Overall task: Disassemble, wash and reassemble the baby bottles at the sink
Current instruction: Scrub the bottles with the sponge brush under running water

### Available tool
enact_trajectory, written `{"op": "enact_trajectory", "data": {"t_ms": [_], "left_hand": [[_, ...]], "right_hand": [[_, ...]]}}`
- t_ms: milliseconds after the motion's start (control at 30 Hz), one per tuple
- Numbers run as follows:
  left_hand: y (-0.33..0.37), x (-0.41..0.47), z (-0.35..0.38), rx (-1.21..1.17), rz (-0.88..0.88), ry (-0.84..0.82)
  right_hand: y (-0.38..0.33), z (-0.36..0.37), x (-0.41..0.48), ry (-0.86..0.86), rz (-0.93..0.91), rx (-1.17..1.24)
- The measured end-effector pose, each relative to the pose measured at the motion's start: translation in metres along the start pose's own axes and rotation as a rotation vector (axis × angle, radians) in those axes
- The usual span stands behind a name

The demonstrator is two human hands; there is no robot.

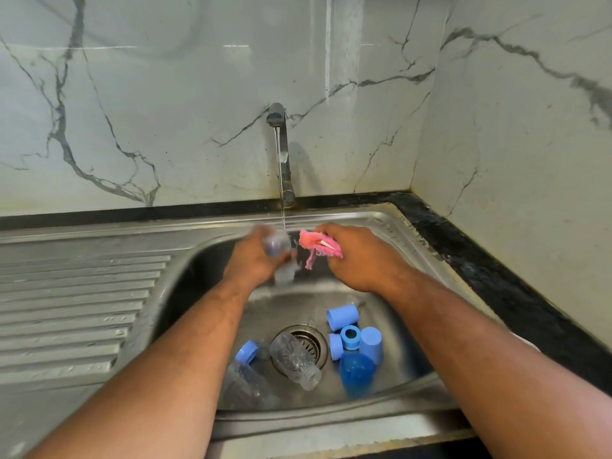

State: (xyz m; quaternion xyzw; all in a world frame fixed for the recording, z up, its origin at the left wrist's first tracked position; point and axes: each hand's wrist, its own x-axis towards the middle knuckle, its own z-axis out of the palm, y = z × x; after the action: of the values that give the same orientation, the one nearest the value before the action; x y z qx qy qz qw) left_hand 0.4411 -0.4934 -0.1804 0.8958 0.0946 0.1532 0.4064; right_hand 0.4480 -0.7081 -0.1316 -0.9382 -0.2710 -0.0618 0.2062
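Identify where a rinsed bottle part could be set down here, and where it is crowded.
Free: the ribbed drainboard, left of the basin. Crowded: the floor around the drain, with clear bottles and blue caps. Under the tap, the left hand grips a blurred bottle and the right hand a pink scrubber.

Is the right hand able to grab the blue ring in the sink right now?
Probably not yet: the right hand holds a pink scrubber, so its grip is full. The blue ring lies uncovered in the sink below it, so the way down looks free.
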Motion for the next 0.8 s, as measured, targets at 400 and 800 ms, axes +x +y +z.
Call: {"op": "enact_trajectory", "data": {"t_ms": [400,800], "left_hand": [[0.003,-0.030,-0.022,-0.001,-0.057,0.153],[-0.018,-0.134,-0.117,-0.004,0.037,0.273]], "right_hand": [[-0.019,0.002,-0.024,-0.052,-0.017,-0.202],[-0.107,0.018,-0.071,0.055,-0.073,-0.276]]}}
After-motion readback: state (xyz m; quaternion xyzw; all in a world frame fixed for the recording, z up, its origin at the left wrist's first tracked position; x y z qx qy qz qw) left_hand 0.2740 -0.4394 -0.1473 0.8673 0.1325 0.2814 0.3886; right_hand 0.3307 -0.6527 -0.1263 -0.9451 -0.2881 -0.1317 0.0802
